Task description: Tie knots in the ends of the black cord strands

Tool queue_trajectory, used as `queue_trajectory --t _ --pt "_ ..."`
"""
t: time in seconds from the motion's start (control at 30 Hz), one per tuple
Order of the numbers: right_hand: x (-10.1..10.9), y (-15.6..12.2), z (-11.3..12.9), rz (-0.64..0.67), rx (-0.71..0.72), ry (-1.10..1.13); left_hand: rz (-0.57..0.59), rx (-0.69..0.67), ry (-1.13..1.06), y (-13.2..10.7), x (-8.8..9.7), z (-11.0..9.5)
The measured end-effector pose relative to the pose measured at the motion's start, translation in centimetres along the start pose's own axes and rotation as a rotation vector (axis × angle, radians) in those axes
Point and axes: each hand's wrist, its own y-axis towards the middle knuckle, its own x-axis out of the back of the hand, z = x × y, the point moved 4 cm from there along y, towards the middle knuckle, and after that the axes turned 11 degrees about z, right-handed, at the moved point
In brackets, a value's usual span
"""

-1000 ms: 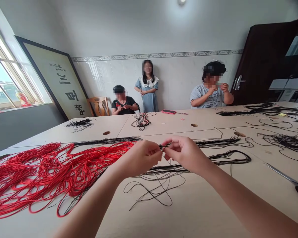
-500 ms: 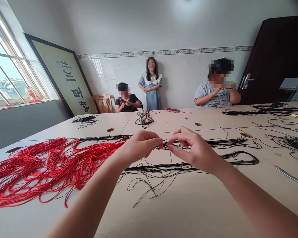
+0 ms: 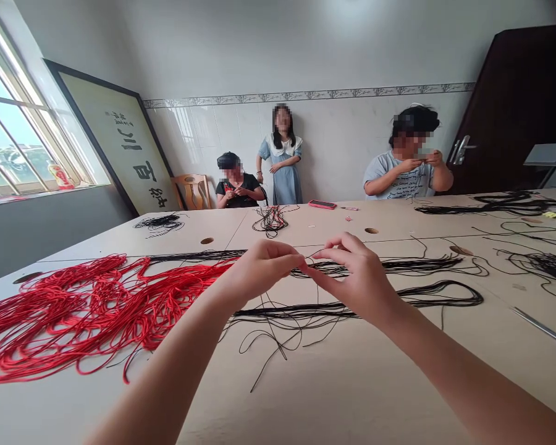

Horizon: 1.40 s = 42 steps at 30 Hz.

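Observation:
Above the middle of the table, my left hand (image 3: 269,267) pinches a thin black cord (image 3: 314,253) between thumb and fingertips. My right hand (image 3: 360,272) meets it from the right. Its thumb tip touches the left fingertips, while its bent forefinger has the cord running to it in a small arc. Loose cord ends (image 3: 267,337) hang or lie below the hands; which belong to the held cord I cannot tell. Behind and under the hands stretch bundles of black cord (image 3: 421,266). A large heap of red cord (image 3: 134,303) spreads beside my left forearm.
Scissors or a similar metal tool (image 3: 542,326) lie at the right edge. More black cord (image 3: 544,266) is at the right. Across the table (image 3: 352,383) are a red-cased phone (image 3: 323,204), a small mixed cord bundle (image 3: 272,220), two seated people and one standing. Round holes (image 3: 371,230) pierce the tabletop.
My right hand has moved slightly left, its thumb now touching my left fingertips. A small arc of cord shows between the hands. The standing person's one arm has moved out to the side.

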Motion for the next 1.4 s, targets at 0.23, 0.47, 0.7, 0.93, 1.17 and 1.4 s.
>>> queue_trajectory --t 0.23,0.47,0.7,0.93,1.17,1.4 --pt "0.6 0.2 -0.4 0.194 -0.061 -0.034 -0.073 0.007 0.033 0.4 0.8 0.7" --pt "2.4 0.4 -1.6 0.276 -0.251 0.121 -0.19 0.049 0.087 0.4 1.6 0.7" --pt "2.6 0.4 -2.0 0.318 -0.393 0.367 -0.06 0.005 0.021 0.5 1.2 0.8" --pt "3.4 0.2 -2.3 0.257 -0.385 0.248 -0.139 0.006 0.015 0.8 1.6 1.6" --pt "4.1 0.3 -0.9 0.314 -0.178 0.036 -0.231 -0.026 0.16 1.0 1.5 0.8" --pt "3.1 0.5 0.8 0.256 -0.041 0.052 -0.229 -0.104 0.204 0.6 0.5 -0.2"
